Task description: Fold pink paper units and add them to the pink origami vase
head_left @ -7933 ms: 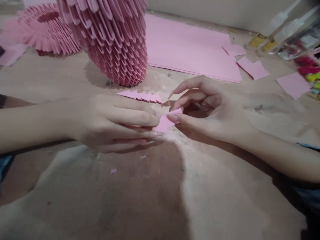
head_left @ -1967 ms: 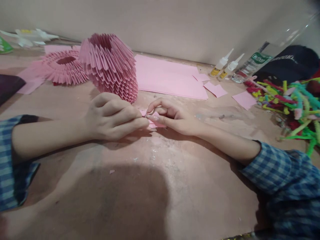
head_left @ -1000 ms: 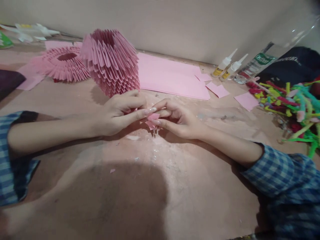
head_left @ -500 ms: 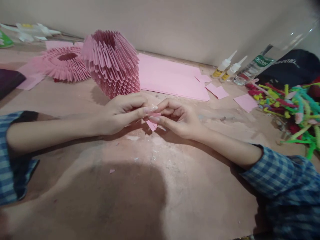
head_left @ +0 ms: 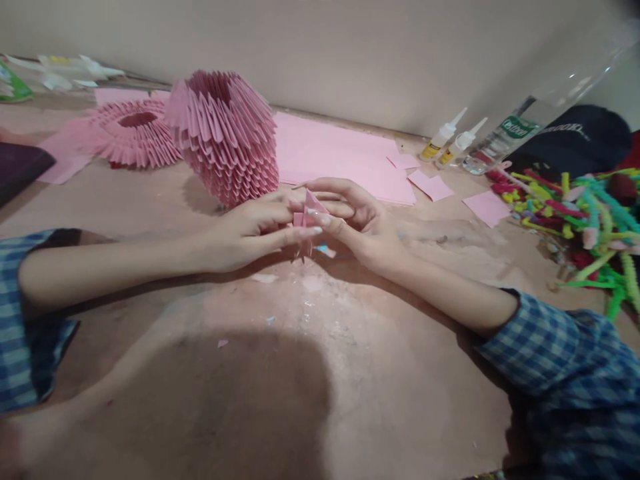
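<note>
Between my two hands is a small folded piece of pink paper [head_left: 312, 202], a pointed flap of it standing up. My left hand [head_left: 250, 227] pinches it from the left, thumb in front and fingers behind. From the right, my right hand [head_left: 363, 223] has its thumb on the flap, with its fingers curved behind and partly hidden. Just beyond my left hand stands a pink vase-like form of many folded paper pieces [head_left: 227, 137]. A flatter pink ring of folded paper [head_left: 135, 130] lies to its left.
Pink paper sheets [head_left: 340, 157] lie by the wall, with small cut pieces [head_left: 487, 208] to their right. Two glue bottles [head_left: 443, 140], a clear plastic bottle [head_left: 515, 130], a dark cap [head_left: 585, 137] and colourful pipe cleaners [head_left: 595, 227] fill the right side. A dark flat object [head_left: 23, 172] is at left.
The pink paper has been turned, so its point now stands up instead of down. My right hand's fingers have stretched and spread behind it. The view has shifted slightly.
</note>
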Demonstrator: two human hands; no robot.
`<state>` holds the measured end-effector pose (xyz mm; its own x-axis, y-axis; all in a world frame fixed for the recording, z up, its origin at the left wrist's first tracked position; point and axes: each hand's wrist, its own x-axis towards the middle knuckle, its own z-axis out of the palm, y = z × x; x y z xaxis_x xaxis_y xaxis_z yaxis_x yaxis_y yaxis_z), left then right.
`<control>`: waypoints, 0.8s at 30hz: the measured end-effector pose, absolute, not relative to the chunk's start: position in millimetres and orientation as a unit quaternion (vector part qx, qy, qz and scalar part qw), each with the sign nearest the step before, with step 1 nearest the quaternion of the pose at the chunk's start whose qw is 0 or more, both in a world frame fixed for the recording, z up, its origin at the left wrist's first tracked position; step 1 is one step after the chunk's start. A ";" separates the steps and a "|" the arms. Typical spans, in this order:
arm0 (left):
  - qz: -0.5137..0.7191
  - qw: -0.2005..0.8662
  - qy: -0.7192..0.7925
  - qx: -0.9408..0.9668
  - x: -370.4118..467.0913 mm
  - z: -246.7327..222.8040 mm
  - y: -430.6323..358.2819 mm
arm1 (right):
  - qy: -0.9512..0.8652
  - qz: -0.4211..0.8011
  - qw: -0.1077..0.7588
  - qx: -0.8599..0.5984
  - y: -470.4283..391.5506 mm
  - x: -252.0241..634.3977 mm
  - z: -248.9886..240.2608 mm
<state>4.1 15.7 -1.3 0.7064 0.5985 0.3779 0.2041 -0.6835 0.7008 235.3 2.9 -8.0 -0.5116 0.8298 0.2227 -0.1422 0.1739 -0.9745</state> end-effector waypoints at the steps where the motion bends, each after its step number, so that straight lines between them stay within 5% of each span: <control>1: 0.315 0.333 0.235 0.857 4.6 -2.0 15.6 | -0.640 0.582 0.424 -0.269 2.8 234.5 -8.6; 6: 0.366 0.405 0.267 0.794 4.3 -5.2 14.1 | -0.634 0.563 0.452 -0.278 5.6 236.2 -11.2; 16: 0.212 0.328 0.186 0.902 1.8 9.4 20.0 | -0.639 0.653 0.342 -0.220 11.0 239.5 -10.7; 24: 0.271 0.471 0.216 0.811 -0.3 4.0 18.2 | -0.649 0.653 0.340 -0.192 17.2 243.8 -11.0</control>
<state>-0.3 18.2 4.0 0.7603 0.6050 0.2364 0.0945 -0.4632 0.8812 243.8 17.2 -11.0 -0.6941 0.6943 0.1901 -0.1949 0.0729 -0.9781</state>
